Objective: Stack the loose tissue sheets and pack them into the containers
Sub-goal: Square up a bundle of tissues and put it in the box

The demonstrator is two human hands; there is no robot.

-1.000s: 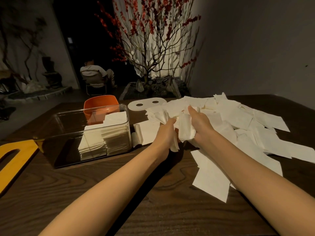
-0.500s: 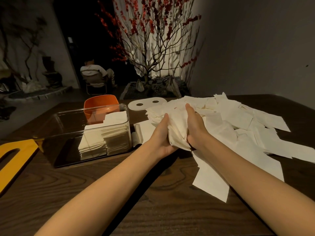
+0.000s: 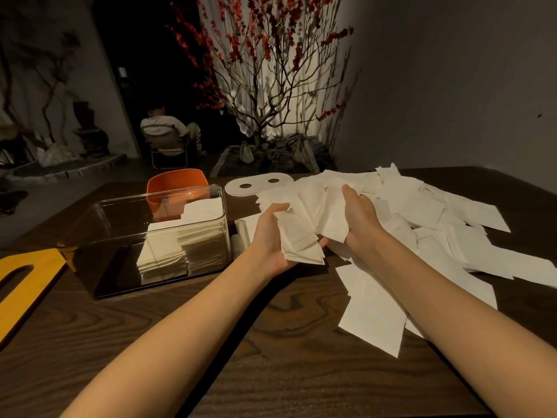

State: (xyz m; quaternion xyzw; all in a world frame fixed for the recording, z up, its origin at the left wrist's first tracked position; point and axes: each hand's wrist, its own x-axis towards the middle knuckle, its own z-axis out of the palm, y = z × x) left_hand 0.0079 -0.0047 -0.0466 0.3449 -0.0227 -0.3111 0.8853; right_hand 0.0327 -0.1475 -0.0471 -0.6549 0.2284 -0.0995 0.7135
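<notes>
Two hands hold a bunch of tissue sheets [image 3: 304, 227] above the dark wood counter [image 3: 271, 357]. The left hand [image 3: 271, 236] is under the bunch, palm turned up, with its fingers curled around the left side of the sheets. The right hand [image 3: 358, 215] grips the right side of the bunch, and its fingers go in among the sheets.

Half a second ago the two hands pressed close together with the bunch squeezed between them. Now the hands are farther apart, and the bunch is spread wider, like a fan. The left palm faces up more than before. One second ago each hand held its own crumpled clump.

A big pile of loose tissue sheets [image 3: 422, 212] lies on the counter to the right and behind the hands. Some sheets lie flat near the right arm. The pile looks the same as before.

A clear box [image 3: 144, 236] sits on the counter to the left of the hands. Neat stacks of tissues [image 3: 187, 236] are inside it, at its right end. An orange tub [image 3: 176, 185] stands behind the clear box. A white lid with two holes [image 3: 256, 184] lies flat behind the pile. A yellow lid [image 3: 24, 285] lies at the far left edge. None of these has moved.
</notes>
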